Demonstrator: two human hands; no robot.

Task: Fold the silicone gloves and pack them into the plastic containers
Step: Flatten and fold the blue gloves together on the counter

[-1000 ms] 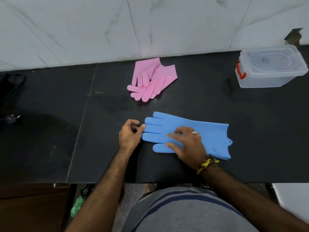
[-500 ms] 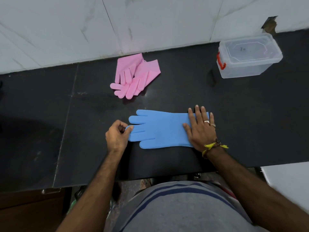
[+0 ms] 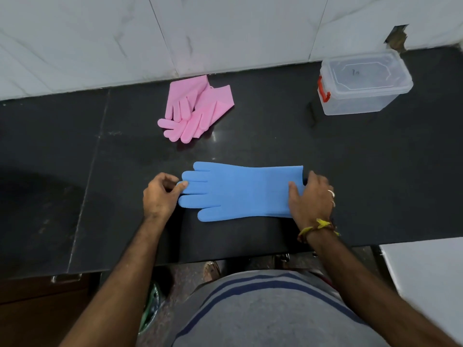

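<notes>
Blue silicone gloves [image 3: 240, 191] lie flat on the black counter [image 3: 250, 146], fingers pointing left, cuff to the right. My left hand [image 3: 160, 196] pinches a blue fingertip between thumb and fingers. My right hand [image 3: 310, 196] grips the cuff end, thumb on top and fingers curled over its edge. A pair of pink silicone gloves [image 3: 195, 108] lies in a loose heap farther back near the wall. A clear plastic container [image 3: 363, 83] with its lid on and a red latch stands at the back right.
A white tiled wall [image 3: 225, 28] runs behind the counter, with a broken hole at the right. The counter's front edge is just in front of my body. A white surface [image 3: 426, 271] shows low at the right, a wooden cabinet at the lower left.
My right hand slid right along the blue gloves from the palm to the cuff and now grips its edge. My left hand stays pinching the fingertips.
</notes>
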